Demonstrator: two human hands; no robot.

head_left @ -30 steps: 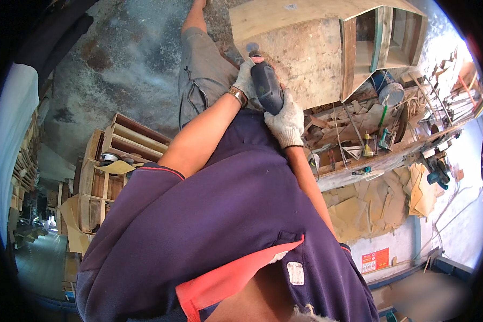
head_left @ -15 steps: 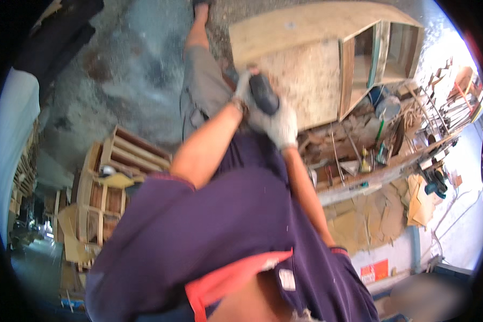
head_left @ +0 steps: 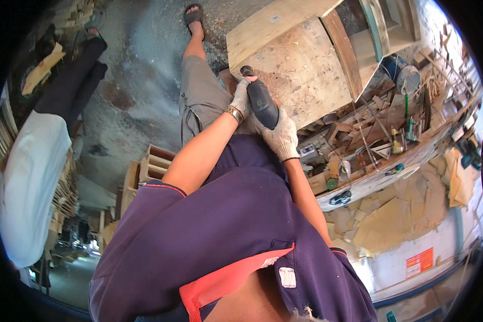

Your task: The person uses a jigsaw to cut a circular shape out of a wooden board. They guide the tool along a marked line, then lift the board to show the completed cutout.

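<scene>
A black handheld power tool (head_left: 263, 104) with a rounded body and a narrow head lies slantwise between my gloved hands, its exact kind unclear. My left hand (head_left: 240, 97) is closed around its front part, near the head. At the rear end, my right hand (head_left: 282, 134) grips the body, with some fingers hidden beneath it. Just beyond the tool is a wooden cabinet (head_left: 300, 70) lying on its side, its plywood panel speckled with dust. The tool's head overlaps the panel's near left corner in view; whether they touch I cannot tell.
A cluttered workbench (head_left: 381, 182) with wood offcuts and tools runs along the right. Another person in a white top (head_left: 35, 177) stands at the left. Wooden drawer frames (head_left: 155, 163) sit behind my left arm, and a blue bucket (head_left: 394, 70) stands beside the cabinet.
The view has shifted, so the cabinet sits higher and the other person at the left shows more fully. Both hands keep hold of the power tool, whose head now shows more clearly.
</scene>
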